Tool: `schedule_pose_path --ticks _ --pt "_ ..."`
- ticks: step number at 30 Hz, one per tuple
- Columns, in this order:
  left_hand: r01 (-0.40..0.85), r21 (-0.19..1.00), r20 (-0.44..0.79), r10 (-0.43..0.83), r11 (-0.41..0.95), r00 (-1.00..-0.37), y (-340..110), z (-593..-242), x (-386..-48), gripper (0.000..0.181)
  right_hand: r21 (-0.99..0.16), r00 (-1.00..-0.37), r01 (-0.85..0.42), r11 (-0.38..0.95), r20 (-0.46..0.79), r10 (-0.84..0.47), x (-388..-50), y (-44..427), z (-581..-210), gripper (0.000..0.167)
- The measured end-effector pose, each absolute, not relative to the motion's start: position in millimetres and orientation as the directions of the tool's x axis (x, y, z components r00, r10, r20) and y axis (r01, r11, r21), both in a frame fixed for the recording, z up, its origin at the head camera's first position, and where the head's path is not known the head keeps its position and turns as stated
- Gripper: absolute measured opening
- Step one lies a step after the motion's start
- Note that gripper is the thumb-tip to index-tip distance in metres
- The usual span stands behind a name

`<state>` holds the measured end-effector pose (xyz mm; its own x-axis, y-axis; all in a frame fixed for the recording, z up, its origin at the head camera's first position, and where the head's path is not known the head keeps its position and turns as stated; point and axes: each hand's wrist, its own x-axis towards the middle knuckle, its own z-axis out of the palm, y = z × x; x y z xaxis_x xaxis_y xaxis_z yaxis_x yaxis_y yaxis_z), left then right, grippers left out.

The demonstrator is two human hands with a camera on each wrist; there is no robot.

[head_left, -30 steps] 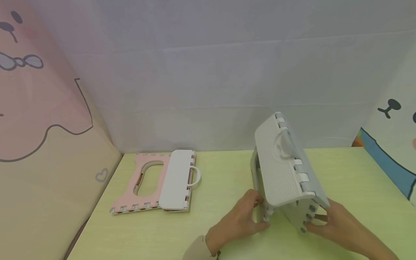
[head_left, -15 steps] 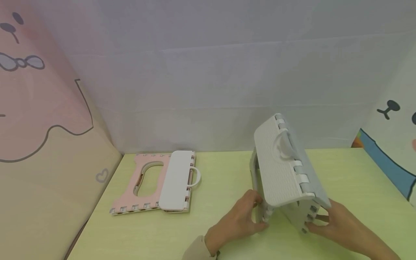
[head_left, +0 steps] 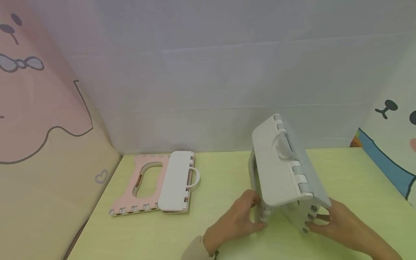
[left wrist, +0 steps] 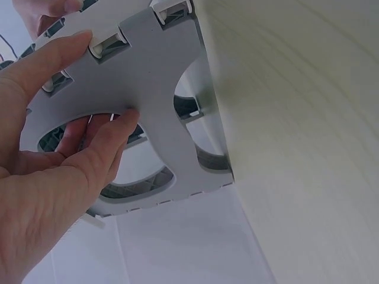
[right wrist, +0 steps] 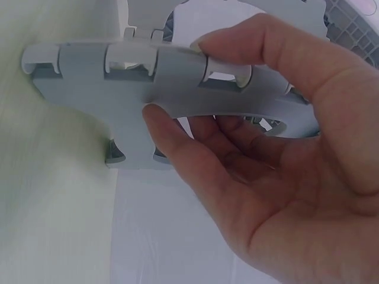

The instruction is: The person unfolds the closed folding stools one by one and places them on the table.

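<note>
A white and grey folding stool [head_left: 282, 169] stands half unfolded on the table. Its two top halves slope down like a roof from a hinged ridge with a white carry loop [head_left: 284, 146]. My left hand [head_left: 235, 224] grips its left leg panel. In the left wrist view the thumb lies on that panel's [left wrist: 154, 71] hinged edge, and some fingers reach into the oval opening. The right leg panel [head_left: 294, 215] is held by my right hand [head_left: 341, 224]. The right wrist view shows the thumb on the hinged edge of this panel [right wrist: 77, 83] and fingers curled into its opening.
A pink and white folding stool [head_left: 175, 180] lies folded flat on the left of the green table [head_left: 221, 173], its white loop pointing right. A pale sheet [head_left: 208, 79] rises behind the table. Printed cloths [head_left: 58, 108] hang at both sides.
Both hands keep their grip on the leg panels. The stool's shape and place look nearly the same; only a slight shift of the whole view shows.
</note>
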<state>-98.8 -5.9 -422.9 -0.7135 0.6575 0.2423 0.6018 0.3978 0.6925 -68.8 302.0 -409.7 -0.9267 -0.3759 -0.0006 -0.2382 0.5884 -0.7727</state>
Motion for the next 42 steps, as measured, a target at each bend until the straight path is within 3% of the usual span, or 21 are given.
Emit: schedule_pose_path --ticks 11,24,42 --pt "0.615 0.687 0.253 0.665 0.387 -0.702 -8.1 -422.2 -100.0 0.057 -0.797 -0.901 -0.312 0.518 0.075 -0.427 -71.0 309.5 -415.9 0.074" --pt "0.623 0.685 0.261 0.672 0.376 -0.693 -10.3 -420.8 -101.4 0.058 -0.767 -0.910 -0.297 0.569 0.047 -0.412 -70.4 310.0 -412.6 0.074" --pt "0.576 0.733 0.220 0.675 0.362 -0.704 -12.9 -420.1 -104.4 0.056 -0.793 -0.891 -0.341 0.505 0.101 -0.443 -72.2 315.1 -414.3 0.072"
